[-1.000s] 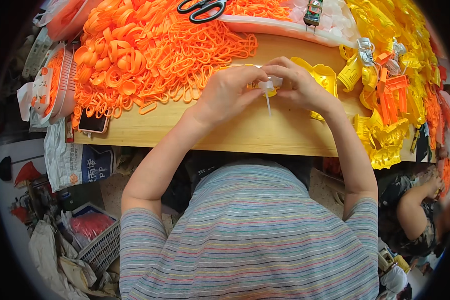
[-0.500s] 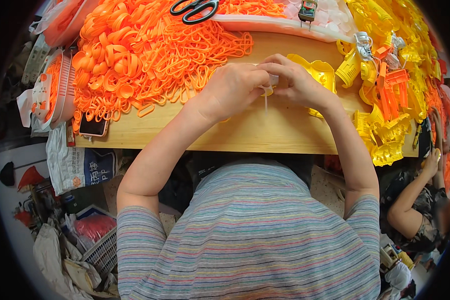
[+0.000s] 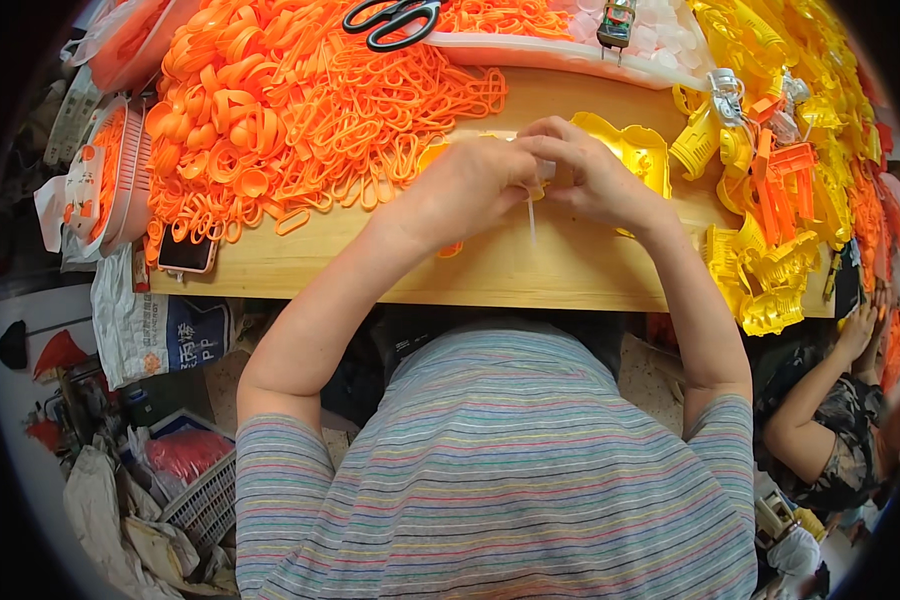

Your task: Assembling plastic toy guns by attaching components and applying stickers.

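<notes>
My left hand (image 3: 470, 178) and my right hand (image 3: 595, 175) meet over the middle of the table, fingers bent in a pinch. Between their fingertips is a small whitish plastic part (image 3: 545, 170), mostly covered by the fingers. A thin white strip (image 3: 532, 218) hangs down below it. Behind and beside my right hand lies a yellow molded plastic shell (image 3: 645, 150). Under my left hand and wrist, bits of yellow and orange plastic show, largely hidden.
A heap of orange plastic loops and cups (image 3: 280, 130) covers the table's left. Black-handled scissors (image 3: 402, 18) lie by a white tray (image 3: 570, 50). Yellow parts (image 3: 770, 265) pile up at right. A phone (image 3: 187, 256) rests at the left edge. Another person's arm (image 3: 820, 400) is at far right.
Both hands stay together around the whitish part and have shifted slightly downward. More of the yellow and orange plastic near my left hand and wrist now shows. The other person's arm has moved.
</notes>
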Demonstrator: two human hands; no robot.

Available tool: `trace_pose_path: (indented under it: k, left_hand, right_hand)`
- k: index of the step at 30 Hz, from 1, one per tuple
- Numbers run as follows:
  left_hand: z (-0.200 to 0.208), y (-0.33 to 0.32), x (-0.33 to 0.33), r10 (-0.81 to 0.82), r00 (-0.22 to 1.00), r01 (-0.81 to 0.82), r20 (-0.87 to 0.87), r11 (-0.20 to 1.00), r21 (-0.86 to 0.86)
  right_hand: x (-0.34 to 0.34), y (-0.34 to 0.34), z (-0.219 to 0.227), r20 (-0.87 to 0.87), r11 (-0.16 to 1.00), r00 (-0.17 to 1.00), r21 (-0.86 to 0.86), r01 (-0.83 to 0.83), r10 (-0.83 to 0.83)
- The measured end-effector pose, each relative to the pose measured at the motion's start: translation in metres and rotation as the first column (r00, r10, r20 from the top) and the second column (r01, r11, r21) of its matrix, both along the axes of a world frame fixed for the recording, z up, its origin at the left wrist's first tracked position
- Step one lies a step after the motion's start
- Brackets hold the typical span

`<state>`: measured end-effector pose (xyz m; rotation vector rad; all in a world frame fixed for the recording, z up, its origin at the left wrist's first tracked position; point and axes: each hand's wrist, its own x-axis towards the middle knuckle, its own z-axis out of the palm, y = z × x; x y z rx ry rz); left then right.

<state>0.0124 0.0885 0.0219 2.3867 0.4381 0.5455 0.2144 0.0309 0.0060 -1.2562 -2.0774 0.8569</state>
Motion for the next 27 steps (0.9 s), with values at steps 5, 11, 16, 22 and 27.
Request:
trace_pose_path:
  k: [5, 11, 16, 22, 27]
  left_hand:
    - [-0.012, -0.02, -0.009, -0.001, 0.982, -0.039, 0.187, 0.976, 0.215]
    - [-0.011, -0.046, -0.026, 0.26, 0.952, -0.297, 0.162, 0.912, 0.282]
    - [-0.018, -0.054, -0.031, 0.255, 0.958, -0.284, 0.129, 0.906, 0.316]
    - [-0.025, -0.053, -0.024, 0.266, 0.957, -0.291, 0.119, 0.898, 0.329]
    - [-0.023, -0.051, -0.016, 0.3, 0.948, -0.319, 0.108, 0.896, 0.308]
  right_hand:
    - [-0.008, -0.012, -0.009, 0.068, 0.97, 0.995, 0.237, 0.049, -0.067]
    - [-0.016, -0.021, -0.001, 0.037, 0.97, 0.996, 0.235, 0.069, -0.08]
    - [-0.012, -0.023, -0.002, 0.051, 0.974, 0.998, 0.225, 0.03, -0.043]
    - [-0.008, -0.021, 0.012, 0.107, 0.979, 0.994, 0.205, 0.004, -0.026]
    - [0.004, -0.003, 0.063, 0.213, 0.963, 0.975, 0.244, -0.111, 0.059]
